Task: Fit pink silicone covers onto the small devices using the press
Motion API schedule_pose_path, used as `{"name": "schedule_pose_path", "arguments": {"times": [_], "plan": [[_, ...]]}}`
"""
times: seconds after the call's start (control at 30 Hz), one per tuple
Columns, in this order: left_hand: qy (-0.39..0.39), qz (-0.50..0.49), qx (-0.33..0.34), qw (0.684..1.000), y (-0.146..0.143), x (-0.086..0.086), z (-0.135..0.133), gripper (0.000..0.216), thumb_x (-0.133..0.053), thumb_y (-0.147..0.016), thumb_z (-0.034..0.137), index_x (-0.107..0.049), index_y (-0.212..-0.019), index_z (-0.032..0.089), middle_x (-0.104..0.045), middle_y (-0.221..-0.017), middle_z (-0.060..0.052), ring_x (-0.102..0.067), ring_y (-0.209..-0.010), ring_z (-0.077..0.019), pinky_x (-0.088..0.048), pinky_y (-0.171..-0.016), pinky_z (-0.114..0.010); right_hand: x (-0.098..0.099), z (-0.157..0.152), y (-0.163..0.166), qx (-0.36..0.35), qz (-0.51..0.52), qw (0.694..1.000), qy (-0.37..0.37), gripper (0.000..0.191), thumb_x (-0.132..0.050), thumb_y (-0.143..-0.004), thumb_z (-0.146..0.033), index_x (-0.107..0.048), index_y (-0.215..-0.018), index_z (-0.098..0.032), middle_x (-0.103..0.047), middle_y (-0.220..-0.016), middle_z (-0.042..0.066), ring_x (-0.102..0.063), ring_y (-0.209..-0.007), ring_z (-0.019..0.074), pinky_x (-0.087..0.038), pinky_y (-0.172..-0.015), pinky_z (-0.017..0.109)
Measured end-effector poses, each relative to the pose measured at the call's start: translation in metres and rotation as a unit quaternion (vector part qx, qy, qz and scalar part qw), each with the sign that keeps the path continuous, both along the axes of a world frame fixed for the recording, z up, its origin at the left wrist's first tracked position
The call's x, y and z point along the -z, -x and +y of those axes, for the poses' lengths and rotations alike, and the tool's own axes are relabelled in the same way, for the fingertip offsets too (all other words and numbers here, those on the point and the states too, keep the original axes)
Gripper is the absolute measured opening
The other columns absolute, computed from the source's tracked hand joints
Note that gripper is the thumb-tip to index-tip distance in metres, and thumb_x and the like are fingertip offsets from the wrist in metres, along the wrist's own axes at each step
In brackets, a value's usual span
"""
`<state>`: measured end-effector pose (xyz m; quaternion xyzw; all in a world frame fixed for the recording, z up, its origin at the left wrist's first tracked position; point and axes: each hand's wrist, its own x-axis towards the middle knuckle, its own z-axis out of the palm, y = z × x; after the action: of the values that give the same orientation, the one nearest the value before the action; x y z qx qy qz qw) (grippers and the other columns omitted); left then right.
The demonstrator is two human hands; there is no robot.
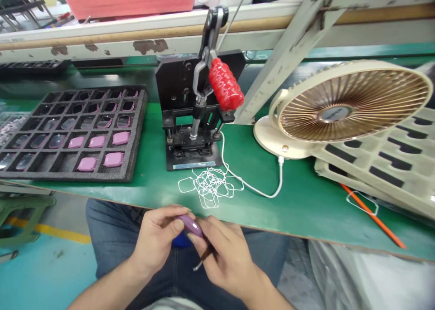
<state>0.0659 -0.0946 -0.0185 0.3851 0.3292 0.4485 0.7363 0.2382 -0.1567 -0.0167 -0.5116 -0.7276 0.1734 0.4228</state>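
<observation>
Hands: left hand (159,238) and right hand (226,258) pinch purple part (192,226), near.
Press: black press (174,84), centre.
Tray: foam tray (136,133), left.
Fan: fan (343,113), right.

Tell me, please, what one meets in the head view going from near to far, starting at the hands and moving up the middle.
Left hand and right hand, both gripping a purple piece → heap of thin white loops on the green table → black press with red handle → white shelf rail.

Fingertip to fingertip: left hand (159,237) and right hand (226,255), grips tight.
</observation>
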Motion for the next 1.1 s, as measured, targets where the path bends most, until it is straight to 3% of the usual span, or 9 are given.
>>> {"name": "schedule_pose_path", "arguments": {"times": [0.17,0.3,0.47,0.57,0.67,0.73,0.8,0.97,1.1], "plan": [[0.013,0.023,-0.018,0.999,-0.002,-0.003,-0.004,0.017,-0.092,-0.085,0.029,-0.089,-0.101,0.029,-0.087,-0.096,-0.005,-0.081,-0.090,-0.0168,-0.063,-0.088,-0.023,0.008,-0.002,0.005,0.021,0.031,0.999,-0.001,0.007,-0.053,-0.109,-0.019,-0.060,-0.110,-0.020,-0.061,-0.082,0.001,-0.055,-0.067,0.0151,-0.038,-0.064,0.030],[-0.021,0.133,0.021,0.991,0.001,-0.009,0.003,0.027,-0.089,-0.088,0.034,-0.086,-0.115,0.033,-0.086,-0.110,-0.006,-0.081,-0.099,-0.0193,-0.065,-0.091,-0.025,0.004,-0.003,0.004,0.026,0.199,0.968,0.148,0.030,-0.050,-0.113,-0.037,-0.055,-0.088,-0.021,-0.051,-0.073,-0.002,-0.045,-0.062,0.0123,-0.033,-0.060,0.027],[-0.421,0.227,0.077,0.875,0.012,-0.015,0.024,0.044,-0.084,-0.091,0.017,-0.077,-0.134,0.026,-0.074,-0.137,-0.012,-0.075,-0.119,-0.0226,-0.062,-0.105,-0.033,-0.006,0.000,0.004,-0.028,0.524,0.739,0.422,0.055,-0.061,-0.102,-0.072,-0.051,-0.084,-0.021,-0.026,-0.056,-0.011,-0.016,-0.048,0.0072,-0.015,-0.046,0.024],[-0.573,0.216,0.077,0.787,0.016,-0.016,0.030,0.043,-0.065,-0.097,-0.002,-0.072,-0.134,0.017,-0.080,-0.119,-0.012,-0.076,-0.111,-0.0209,-0.064,-0.099,-0.034,-0.007,0.001,0.006,-0.038,0.546,0.687,0.477,0.063,-0.065,-0.094,-0.080,-0.053,-0.079,-0.020,-0.030,-0.053,-0.011,-0.016,-0.044,0.0059,-0.013,-0.044,0.024],[-0.585,0.243,0.034,0.773,0.015,-0.016,0.034,0.036,-0.065,-0.097,-0.002,-0.071,-0.128,0.016,-0.081,-0.106,-0.010,-0.077,-0.100,-0.0197,-0.065,-0.090,-0.033,-0.017,0.008,-0.004,-0.013,0.424,0.785,0.451,0.069,-0.054,-0.100,-0.081,-0.059,-0.070,-0.019,-0.042,-0.052,-0.004,-0.034,-0.045,0.0093,-0.026,-0.046,0.025],[-0.558,0.280,0.027,0.780,0.012,-0.015,0.042,0.027,-0.066,-0.099,0.004,-0.071,-0.121,0.019,-0.081,-0.102,-0.007,-0.077,-0.096,-0.0187,-0.064,-0.088,-0.033,-0.037,0.020,-0.020,0.062,0.298,0.898,0.318,0.063,-0.053,-0.106,-0.070,-0.069,-0.075,-0.018,-0.058,-0.064,0.003,-0.055,-0.061,0.0148,-0.044,-0.058,0.028],[-0.552,0.327,0.034,0.767,0.008,-0.013,0.056,0.018,-0.067,-0.102,0.012,-0.072,-0.116,0.022,-0.082,-0.108,-0.007,-0.077,-0.104,-0.0216,-0.063,-0.096,-0.040,-0.068,0.044,-0.041,0.146,0.198,0.962,0.121,0.045,-0.054,-0.111,-0.057,-0.078,-0.095,-0.022,-0.071,-0.088,0.006,-0.069,-0.086,0.0205,-0.055,-0.080,0.034],[-0.538,0.448,0.040,0.713,0.001,-0.002,0.096,0.012,-0.063,-0.106,0.025,-0.074,-0.109,0.022,-0.075,-0.142,-0.011,-0.064,-0.142,-0.0323,-0.048,-0.123,-0.060,-0.152,0.125,-0.079,0.125,-0.040,0.948,-0.290,0.039,-0.048,-0.115,-0.039,-0.065,-0.147,-0.022,-0.068,-0.140,0.012,-0.064,-0.134,0.0267,-0.050,-0.118,0.051],[-0.523,0.455,0.052,0.719,0.002,0.005,0.110,0.015,-0.062,-0.106,0.027,-0.074,-0.112,0.020,-0.076,-0.142,-0.010,-0.066,-0.140,-0.0295,-0.048,-0.125,-0.055,-0.165,0.163,-0.086,-0.059,-0.168,0.944,-0.278,0.057,-0.037,-0.115,-0.061,-0.060,-0.151,-0.024,-0.060,-0.154,0.012,-0.057,-0.145,0.0277,-0.055,-0.115,0.045]]}}
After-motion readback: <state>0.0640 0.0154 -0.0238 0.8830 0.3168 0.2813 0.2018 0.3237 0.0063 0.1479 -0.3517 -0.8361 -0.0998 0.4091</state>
